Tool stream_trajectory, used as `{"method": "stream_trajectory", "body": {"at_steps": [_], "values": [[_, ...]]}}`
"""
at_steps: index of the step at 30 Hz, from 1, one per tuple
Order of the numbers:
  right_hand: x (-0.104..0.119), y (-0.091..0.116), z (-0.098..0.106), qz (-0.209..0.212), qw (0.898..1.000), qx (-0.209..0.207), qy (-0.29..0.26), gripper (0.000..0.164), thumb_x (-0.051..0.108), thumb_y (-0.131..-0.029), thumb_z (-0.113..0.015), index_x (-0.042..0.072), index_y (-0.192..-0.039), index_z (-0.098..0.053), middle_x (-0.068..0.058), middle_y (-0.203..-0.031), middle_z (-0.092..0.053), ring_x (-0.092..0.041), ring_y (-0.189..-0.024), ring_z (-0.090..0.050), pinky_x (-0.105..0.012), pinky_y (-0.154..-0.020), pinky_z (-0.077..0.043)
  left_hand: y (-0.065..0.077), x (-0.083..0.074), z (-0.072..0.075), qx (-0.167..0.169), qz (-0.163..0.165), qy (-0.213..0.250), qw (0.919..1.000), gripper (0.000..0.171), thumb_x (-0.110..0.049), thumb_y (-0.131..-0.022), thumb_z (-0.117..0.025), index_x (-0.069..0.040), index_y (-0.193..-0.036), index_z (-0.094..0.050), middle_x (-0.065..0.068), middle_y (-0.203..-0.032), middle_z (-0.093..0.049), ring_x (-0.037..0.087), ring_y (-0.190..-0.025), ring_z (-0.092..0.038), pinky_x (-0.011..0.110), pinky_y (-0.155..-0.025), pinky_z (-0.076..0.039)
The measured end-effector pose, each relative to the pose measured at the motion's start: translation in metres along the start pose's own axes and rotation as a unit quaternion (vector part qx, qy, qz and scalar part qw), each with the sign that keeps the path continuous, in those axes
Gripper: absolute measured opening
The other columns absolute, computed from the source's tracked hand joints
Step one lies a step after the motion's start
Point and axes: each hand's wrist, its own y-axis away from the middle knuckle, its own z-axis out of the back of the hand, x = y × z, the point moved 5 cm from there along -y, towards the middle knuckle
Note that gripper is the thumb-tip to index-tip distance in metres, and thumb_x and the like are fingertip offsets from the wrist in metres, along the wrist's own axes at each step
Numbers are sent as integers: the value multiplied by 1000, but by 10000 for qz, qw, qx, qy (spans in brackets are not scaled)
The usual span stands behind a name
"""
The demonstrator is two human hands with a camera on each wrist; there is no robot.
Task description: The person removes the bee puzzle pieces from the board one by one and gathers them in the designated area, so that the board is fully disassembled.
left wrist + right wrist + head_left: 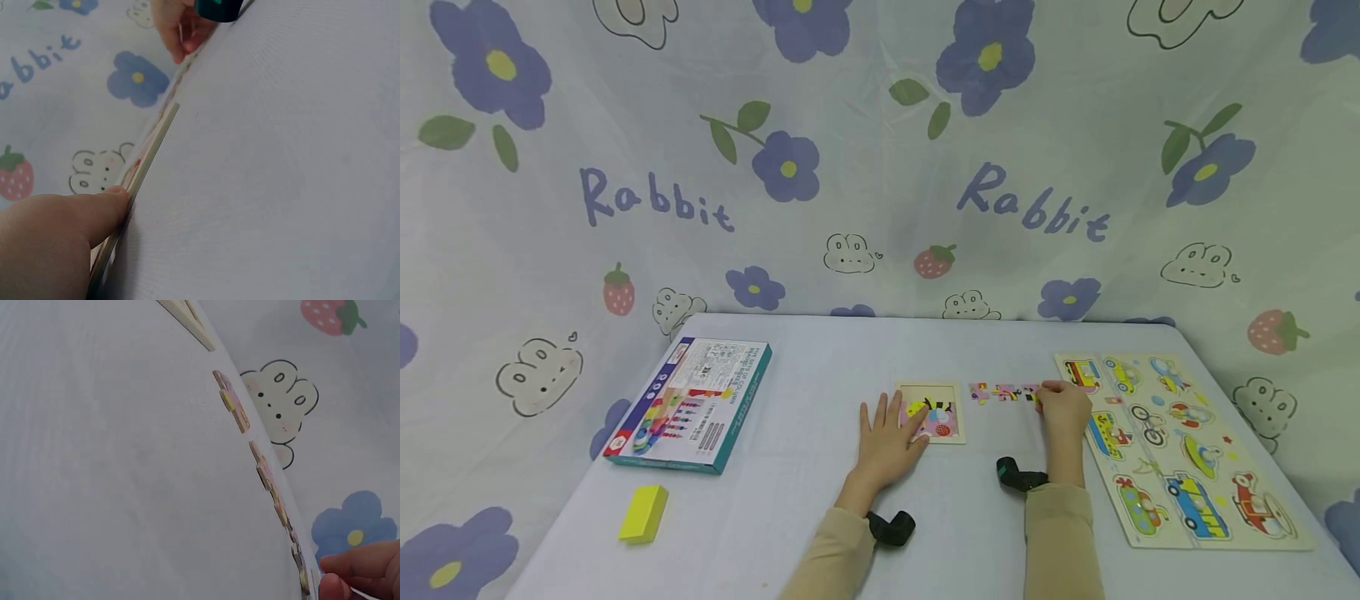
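Observation:
My left hand lies with fingers spread across the left part of a small wooden tray puzzle, its thumb at the near edge of the frame. The tray holds a pink, yellow and black picture, partly hidden under the hand. In the left wrist view the thumb rests on the tray's rim. To the right of the tray, jigsaw pieces lie in a row. At the row's right end my right hand pinches a jigsaw piece between thumb and forefinger, mostly hidden by the fingers.
A large wooden vehicle puzzle board lies on the right, close beside the right hand. On the left are a flat boxed toy set and a yellow block. A printed flower-and-rabbit cloth hangs behind the white table.

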Motion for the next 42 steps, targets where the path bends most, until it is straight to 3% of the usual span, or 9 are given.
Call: {"method": "stream_trajectory", "body": {"at_steps": [4, 10, 17, 25, 37, 42], "values": [[11, 2, -2, 230, 9981, 146, -556, 28, 12, -86, -60, 0, -112, -64, -11, -87, -59, -8, -56, -54, -15, -48, -42, 1, 0, 1, 36, 22, 7, 10000, 49, -49, -94, -38, -35, -140, -39, 13, -153, -16, 35, -141, -7, 60, -107, 4], [33, 11, -21, 387, 9853, 897, -1403, 30, 9, -86, -62, -1, -114, -62, -2, -80, -56, -4, -58, -55, -15, -55, -49, 0, -1, 1, 6, 14, -41, 10000, 49, -50, -94, -37, -35, -140, -39, 13, -153, -16, 36, -140, -7, 60, -107, 3], [59, 31, -52, 785, 9731, 1627, -1433, 30, 6, -85, -62, -3, -114, -61, -7, -84, -57, -8, -62, -56, -18, -57, -49, 0, -1, 1, 19, 6, -5, 10000, 49, -50, -94, -38, -35, -140, -39, 13, -153, -16, 36, -140, -7, 60, -106, 4], [74, 52, -81, 877, 9595, 2397, -1194, 29, 7, -86, -61, 0, -114, -61, -12, -91, -59, -13, -67, -57, -22, -62, -52, 0, 0, -1, 42, 18, -60, 10000, 49, -51, -94, -37, -36, -140, -38, 13, -153, -17, 36, -140, -8, 60, -106, 3], [87, 73, -100, 1469, 9465, 2737, -876, 25, 3, -82, -64, -3, -106, -64, -11, -84, -61, -16, -66, -58, -26, -60, -49, -1, 1, -2, -48, -18, -119, 9999, 53, -53, -94, -36, -35, -143, -33, 13, -152, -19, 36, -140, -10, 61, -106, 1], [85, 75, -107, 1630, 9470, 2701, -601, 23, 6, -82, -64, 1, -104, -67, -8, -84, -62, -15, -69, -56, -24, -59, -45, -1, 2, -1, -62, 10, -79, 9999, 57, -54, -93, -38, -30, -144, -32, 12, -152, -20, 35, -140, -10, 61, -107, 0]]}}
